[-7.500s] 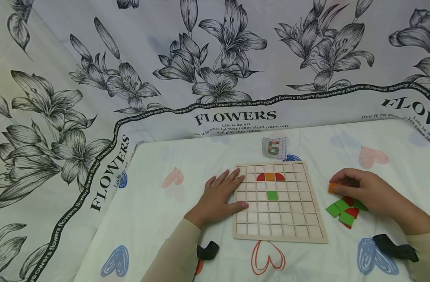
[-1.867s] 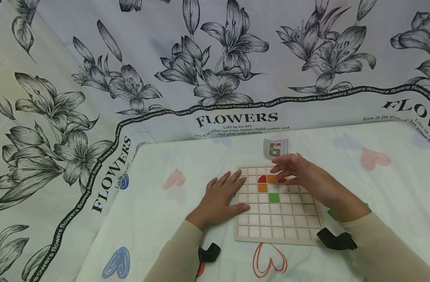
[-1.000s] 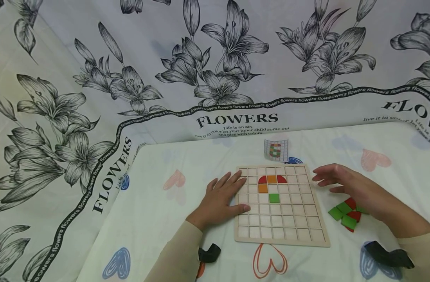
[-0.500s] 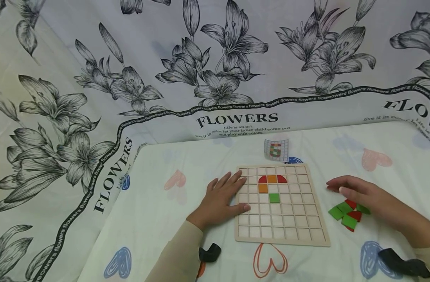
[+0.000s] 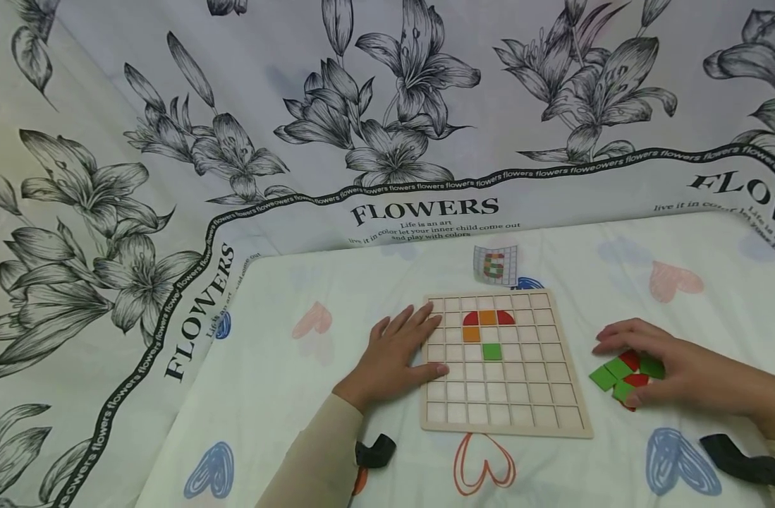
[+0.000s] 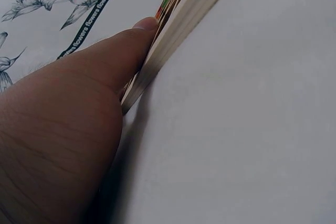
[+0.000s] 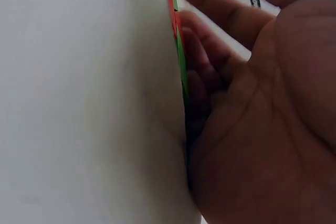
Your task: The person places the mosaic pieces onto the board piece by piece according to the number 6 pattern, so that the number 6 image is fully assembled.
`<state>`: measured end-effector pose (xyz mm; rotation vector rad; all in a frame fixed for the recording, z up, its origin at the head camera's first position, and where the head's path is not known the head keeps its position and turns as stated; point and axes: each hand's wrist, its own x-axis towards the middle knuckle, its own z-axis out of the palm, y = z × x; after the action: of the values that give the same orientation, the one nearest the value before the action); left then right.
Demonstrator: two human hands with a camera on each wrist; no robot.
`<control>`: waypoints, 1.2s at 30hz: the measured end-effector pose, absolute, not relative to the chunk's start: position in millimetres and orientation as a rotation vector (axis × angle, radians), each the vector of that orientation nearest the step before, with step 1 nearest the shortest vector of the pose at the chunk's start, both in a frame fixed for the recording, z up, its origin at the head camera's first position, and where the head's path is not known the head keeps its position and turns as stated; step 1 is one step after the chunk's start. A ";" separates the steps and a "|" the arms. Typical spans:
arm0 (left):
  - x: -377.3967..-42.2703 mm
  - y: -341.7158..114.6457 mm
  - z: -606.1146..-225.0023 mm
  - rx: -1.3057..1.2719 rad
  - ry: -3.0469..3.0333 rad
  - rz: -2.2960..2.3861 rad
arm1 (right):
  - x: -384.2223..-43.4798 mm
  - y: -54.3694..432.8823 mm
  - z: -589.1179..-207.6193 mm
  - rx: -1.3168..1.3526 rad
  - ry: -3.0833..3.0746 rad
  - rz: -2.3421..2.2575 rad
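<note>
Lowered since the preceding frame, the right hand (image 5: 685, 367) spans the loose tiles (image 5: 618, 367) right of the gridded board (image 5: 508, 390), thumb and fingers spread; the left hand (image 5: 390, 361), fingers also spread, rests on the board's left edge. Five set tiles (image 5: 487, 317) occupy cells.

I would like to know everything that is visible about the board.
The board is pale and looks wooden, with a rim and a grid of square cells. It lies flat on the cloth. Its cells hold two rounded red pieces, two orange squares and one green square. The left hand rests on its left side.
</note>
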<state>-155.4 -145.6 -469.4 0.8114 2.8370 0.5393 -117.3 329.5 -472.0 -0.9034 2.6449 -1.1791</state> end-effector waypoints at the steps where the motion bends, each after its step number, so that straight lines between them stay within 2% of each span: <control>1: -155.5 -145.9 -469.6 0.810 2.838 0.539 | -117.9 330.1 -472.5 -0.902 2.656 -1.173; 13: -154.4 -149.1 -470.7 0.811 2.847 0.540 | -121.9 327.3 -471.4 -0.803 2.641 -1.300; 27: -154.3 -147.3 -470.5 0.807 2.834 0.557 | -120.7 322.3 -465.2 -0.482 2.791 -1.300; 36: -154.6 -146.7 -469.4 0.816 2.830 0.558 | -120.3 324.1 -462.5 -0.432 2.851 -1.324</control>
<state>-154.6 -146.7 -469.4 0.8162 2.8302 0.5578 -120.3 324.1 -462.5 -0.4317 2.8511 -1.3238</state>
